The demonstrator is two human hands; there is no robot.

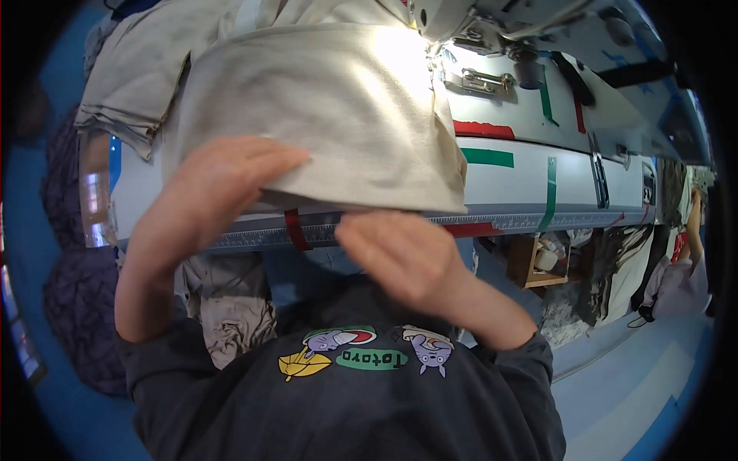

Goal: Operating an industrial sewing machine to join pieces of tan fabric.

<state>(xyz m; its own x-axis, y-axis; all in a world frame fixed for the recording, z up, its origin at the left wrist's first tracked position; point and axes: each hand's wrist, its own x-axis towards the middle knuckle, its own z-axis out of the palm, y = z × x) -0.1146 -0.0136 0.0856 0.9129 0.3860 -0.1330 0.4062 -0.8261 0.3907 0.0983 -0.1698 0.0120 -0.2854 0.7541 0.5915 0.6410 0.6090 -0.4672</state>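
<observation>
A wide piece of beige cloth lies over the sewing machine bed, its right side below the lit needle area of the sewing machine. My left hand rests on the cloth's near left part, fingers stretched out and pointing right. At the cloth's near edge is my right hand, over the ruler strip along the table front. Its fingers point left and are slightly blurred; whether they pinch the edge is hidden.
More folded beige cloth is piled at the far left. A metal attachment sits right of the needle, and tweezers lie farther right. Below the table stands a wooden box. Another person is at the far right.
</observation>
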